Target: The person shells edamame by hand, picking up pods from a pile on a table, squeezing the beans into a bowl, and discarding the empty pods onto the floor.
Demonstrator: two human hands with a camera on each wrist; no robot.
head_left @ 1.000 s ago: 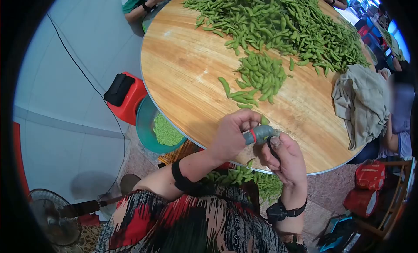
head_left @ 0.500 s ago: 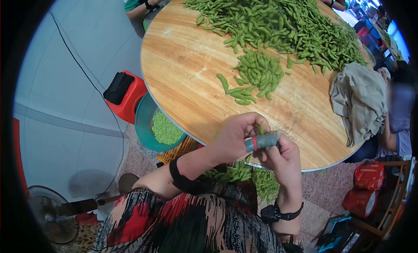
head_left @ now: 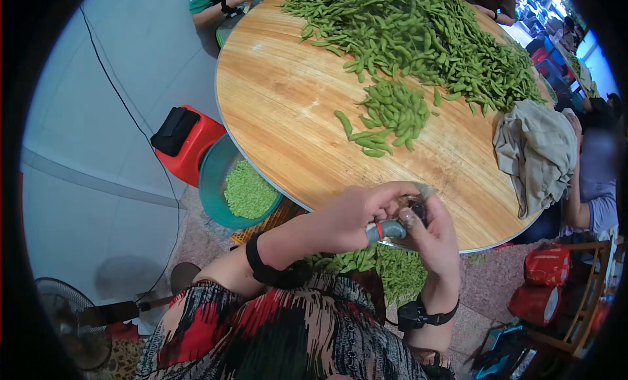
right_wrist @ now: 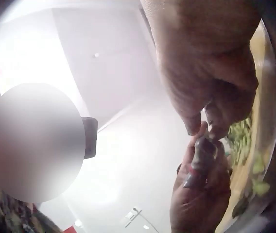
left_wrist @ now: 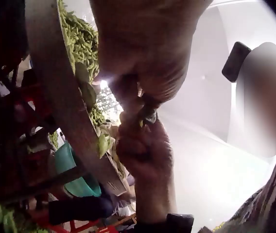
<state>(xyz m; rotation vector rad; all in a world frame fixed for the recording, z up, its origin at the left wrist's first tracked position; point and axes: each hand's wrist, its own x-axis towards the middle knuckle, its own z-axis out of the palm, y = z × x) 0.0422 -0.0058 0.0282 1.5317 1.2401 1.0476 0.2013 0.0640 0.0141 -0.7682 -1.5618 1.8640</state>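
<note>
Both hands meet over the near edge of the round wooden table point(head_left: 288, 138). My left hand point(head_left: 347, 216) has a grey cover with a red band on its thumb. Its curled fingers meet the fingertips of my right hand point(head_left: 437, 239), whose thumb and forefinger pinch inward. In the left wrist view, a bit of green soybean pod point(left_wrist: 141, 123) shows between the hands; fingers hide most of it. The right wrist view shows the grey thumb cover point(right_wrist: 205, 155) close under the right fingertips. A small heap of soybean pods point(head_left: 392, 112) lies beyond the hands.
A large pile of pods point(head_left: 418, 40) covers the table's far side. At the right edge lies a grey cloth point(head_left: 540, 154). A teal basin point(head_left: 212, 200) of shelled beans stands low on the left, beside a red stool point(head_left: 199, 148). Other people sit around the table.
The left hand has turned and shifted right, closing in on the right fingertips. The pod that showed at its fingertips is now mostly hidden in the head view.
</note>
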